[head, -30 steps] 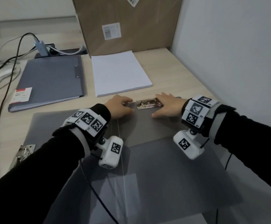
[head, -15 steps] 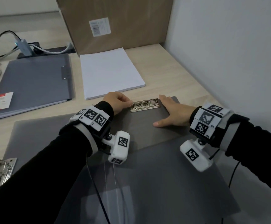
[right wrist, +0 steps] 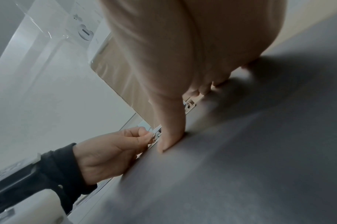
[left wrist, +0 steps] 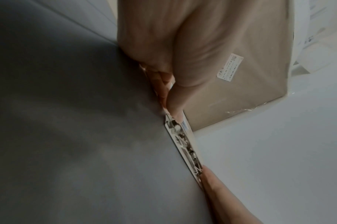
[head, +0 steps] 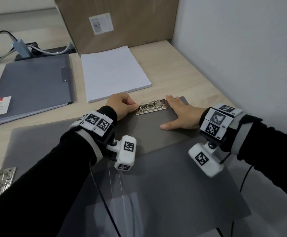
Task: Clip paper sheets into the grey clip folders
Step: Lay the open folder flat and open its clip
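pinching the lever at the left end of the metal clip (head: 151,107), left hand (head: 120,106) curled tight; right hand (head: 182,115) flat, pinning the grey folder (head: 156,134) near table centre. clip looks stiff and springy. paper stack (head: 112,73) just beyond, light, floppy.

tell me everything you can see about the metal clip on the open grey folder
The metal clip is a shiny silver lever mechanism on a flat plate, lying flat at the far edge of the open grey folder. The left hand pinches its left end; the right hand lies flat beside its right end. No paper under it.
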Action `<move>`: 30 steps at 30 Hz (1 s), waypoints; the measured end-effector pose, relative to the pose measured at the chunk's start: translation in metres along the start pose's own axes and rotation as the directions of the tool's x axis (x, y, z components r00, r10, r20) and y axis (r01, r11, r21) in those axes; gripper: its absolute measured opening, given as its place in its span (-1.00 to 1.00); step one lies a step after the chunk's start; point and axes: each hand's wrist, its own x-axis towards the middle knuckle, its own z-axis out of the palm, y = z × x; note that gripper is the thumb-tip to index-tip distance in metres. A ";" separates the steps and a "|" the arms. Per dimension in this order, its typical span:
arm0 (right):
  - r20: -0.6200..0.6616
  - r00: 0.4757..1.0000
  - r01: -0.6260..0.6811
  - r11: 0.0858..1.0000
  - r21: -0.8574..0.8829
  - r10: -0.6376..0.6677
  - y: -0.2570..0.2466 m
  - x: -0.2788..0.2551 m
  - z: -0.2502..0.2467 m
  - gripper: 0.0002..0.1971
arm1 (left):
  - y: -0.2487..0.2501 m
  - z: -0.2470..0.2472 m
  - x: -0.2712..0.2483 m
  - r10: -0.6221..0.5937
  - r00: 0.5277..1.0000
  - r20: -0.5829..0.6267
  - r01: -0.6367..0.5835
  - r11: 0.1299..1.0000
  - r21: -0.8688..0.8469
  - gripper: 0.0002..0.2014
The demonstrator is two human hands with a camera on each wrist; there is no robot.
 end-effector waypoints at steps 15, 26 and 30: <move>0.048 0.999 0.007 1.000 -0.009 -0.006 0.004 0.004 -0.002 0.12 | -0.007 -0.010 -0.005 0.074 0.989 0.128 -0.069 0.997 -0.045 -0.77; 0.025 1.000 0.010 1.000 0.009 -0.010 0.007 0.006 0.001 0.12 | -0.002 -0.014 -0.017 0.096 0.986 0.140 -0.079 0.989 -0.122 -0.80; -0.018 1.000 0.023 0.997 0.069 -0.022 0.008 0.002 0.001 0.12 | 0.023 -0.015 -0.016 0.149 0.988 0.037 -0.144 0.983 -0.110 -0.98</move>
